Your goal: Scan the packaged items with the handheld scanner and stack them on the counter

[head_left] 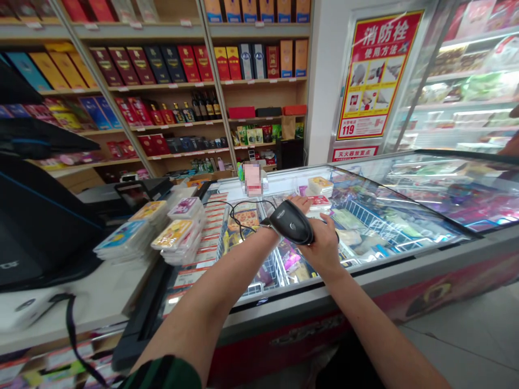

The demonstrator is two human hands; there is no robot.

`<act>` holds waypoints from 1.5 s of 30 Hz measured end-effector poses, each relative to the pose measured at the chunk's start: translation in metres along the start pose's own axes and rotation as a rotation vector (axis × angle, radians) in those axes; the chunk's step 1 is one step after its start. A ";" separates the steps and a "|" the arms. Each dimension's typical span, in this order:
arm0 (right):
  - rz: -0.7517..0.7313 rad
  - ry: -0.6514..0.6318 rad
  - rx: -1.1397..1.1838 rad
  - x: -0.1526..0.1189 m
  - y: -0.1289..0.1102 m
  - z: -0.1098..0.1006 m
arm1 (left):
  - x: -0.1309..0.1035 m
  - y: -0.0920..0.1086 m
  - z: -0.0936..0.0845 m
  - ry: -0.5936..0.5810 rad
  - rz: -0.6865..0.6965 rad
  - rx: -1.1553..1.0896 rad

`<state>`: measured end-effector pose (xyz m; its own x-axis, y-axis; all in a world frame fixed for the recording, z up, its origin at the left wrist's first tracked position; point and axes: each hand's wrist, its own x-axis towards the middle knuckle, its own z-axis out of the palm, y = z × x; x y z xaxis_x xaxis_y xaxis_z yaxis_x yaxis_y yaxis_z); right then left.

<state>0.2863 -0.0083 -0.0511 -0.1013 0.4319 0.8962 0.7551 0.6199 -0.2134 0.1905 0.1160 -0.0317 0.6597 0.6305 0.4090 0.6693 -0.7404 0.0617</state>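
My right hand point(325, 246) is wrapped round the grip of a black barcode scanner point(292, 222), held over the glass top of a chest freezer point(389, 270). Beyond the scanner reaches my left hand point(300, 203), its fingers stretched out at the left end of a flat red-and-white pack point(319, 202). The scanner hides much of that hand. Behind the pack, a small stack of clear boxes with yellow labels point(320, 186) sits on the glass. A thin black cable point(233, 208) trails left from near the scanner.
Stacks of clear boxes with yellow and purple labels point(176, 232) stand at the freezer's left end, beside a counter point(117, 292) with a black monitor point(40, 216). Shelves of boxed goods point(162, 86) line the back wall. Part of a person point(511, 140) shows at the right edge.
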 end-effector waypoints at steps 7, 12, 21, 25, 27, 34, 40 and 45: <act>-0.016 0.011 -0.027 -0.002 0.003 0.001 | -0.040 -0.008 -0.019 0.169 -0.112 -0.275; -0.039 0.015 -0.024 -0.003 0.006 0.002 | -0.088 -0.018 -0.035 0.356 -0.364 -0.503; -0.013 -0.107 0.012 -0.001 0.002 0.002 | -0.171 -0.046 -0.057 0.488 -0.738 -0.896; -0.026 -0.174 0.015 -0.002 0.003 0.003 | -0.176 -0.049 -0.059 0.538 -0.784 -0.980; -0.020 -0.204 0.017 -0.002 0.003 0.004 | -0.174 -0.048 -0.058 0.539 -0.793 -1.020; -0.027 -0.247 0.009 -0.002 0.001 0.004 | -0.172 -0.045 -0.052 0.542 -0.791 -1.057; -0.051 -0.275 0.027 -0.001 0.001 0.004 | -0.171 -0.044 -0.053 0.547 -0.810 -1.078; -0.060 -0.313 0.036 -0.001 0.000 0.004 | -0.172 -0.045 -0.052 0.554 -0.811 -1.069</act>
<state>0.2840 -0.0058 -0.0536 -0.3435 0.5714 0.7454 0.7190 0.6705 -0.1827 0.0286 0.0287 -0.0572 -0.1485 0.9665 0.2094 0.0537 -0.2036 0.9776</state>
